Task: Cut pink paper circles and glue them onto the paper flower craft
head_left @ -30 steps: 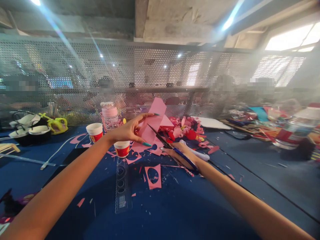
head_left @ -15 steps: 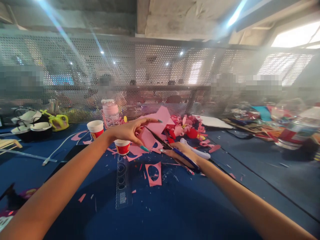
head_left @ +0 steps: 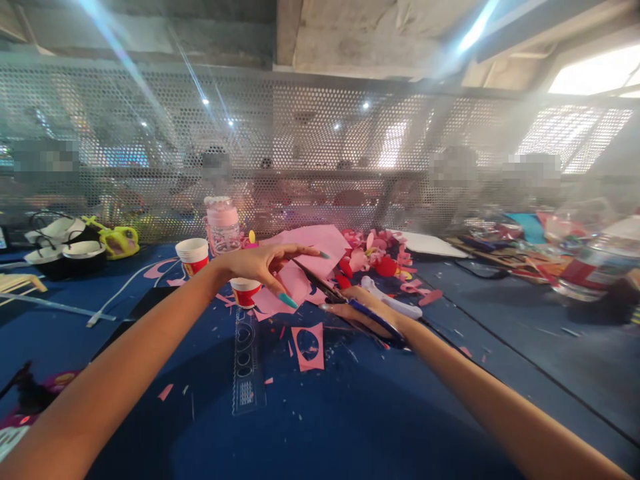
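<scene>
Pink paper (head_left: 320, 241) is held up over the middle of the table, bent, with its edge in the curved fingers of my left hand (head_left: 263, 263). My right hand (head_left: 367, 303) is closed around the dark blue handles of a pair of scissors (head_left: 320, 283). The blades point up and left, against the paper between the two hands. Part of the paper is hidden behind my left fingers. Below the hands lies a pink paper scrap with a round hole (head_left: 309, 347).
A clear stencil ruler (head_left: 245, 367), red-and-white paper cups (head_left: 193, 253) and a pink-banded bottle (head_left: 223, 227) stand or lie to the left. Behind my right hand are pink and red paper pieces (head_left: 385, 265) and a white-handled tool (head_left: 393, 300). A perforated screen (head_left: 320, 153) runs behind.
The raised upper part of the pink paper has tipped down and spread wider to the right. Both hands stay in nearly the same place, with the scissors still at the paper.
</scene>
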Available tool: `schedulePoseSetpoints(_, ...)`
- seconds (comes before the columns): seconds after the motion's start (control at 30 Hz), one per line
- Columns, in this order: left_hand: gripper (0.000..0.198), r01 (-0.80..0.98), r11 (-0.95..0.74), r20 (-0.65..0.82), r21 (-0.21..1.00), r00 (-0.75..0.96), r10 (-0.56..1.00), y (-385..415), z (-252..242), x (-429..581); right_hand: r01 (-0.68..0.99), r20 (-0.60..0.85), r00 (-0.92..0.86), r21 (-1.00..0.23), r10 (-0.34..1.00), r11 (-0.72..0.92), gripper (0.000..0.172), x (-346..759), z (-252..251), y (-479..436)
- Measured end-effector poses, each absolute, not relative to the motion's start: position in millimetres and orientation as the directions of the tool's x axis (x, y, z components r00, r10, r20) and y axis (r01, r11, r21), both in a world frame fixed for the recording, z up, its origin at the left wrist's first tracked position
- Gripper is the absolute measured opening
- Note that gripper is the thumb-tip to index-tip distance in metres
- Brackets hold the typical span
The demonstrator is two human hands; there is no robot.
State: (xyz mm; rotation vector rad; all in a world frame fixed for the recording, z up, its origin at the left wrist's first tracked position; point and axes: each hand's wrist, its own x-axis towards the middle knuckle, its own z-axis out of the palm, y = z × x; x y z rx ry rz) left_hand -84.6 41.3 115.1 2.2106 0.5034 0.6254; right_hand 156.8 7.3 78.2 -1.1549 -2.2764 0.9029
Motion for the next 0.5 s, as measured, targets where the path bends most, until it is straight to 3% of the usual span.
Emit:
schedulePoseSetpoints(0.33,0.081,0.205,-0.601,0.164,0.773,0.849,0.501,40.1,114.7,-86.5,0.584,0.062,-0.593,-0.653,0.803,0.482,0.051,157.2,77.1,9.7)
schedulePoseSetpoints(0.5,0.081,0.165,-0.653,0.186,0.739,0.882,0.433,42.1,115.1,-87.2,0.599,0.042,-0.607,-0.632,0.794,0.492,0.052,158.8,74.8,13.1)
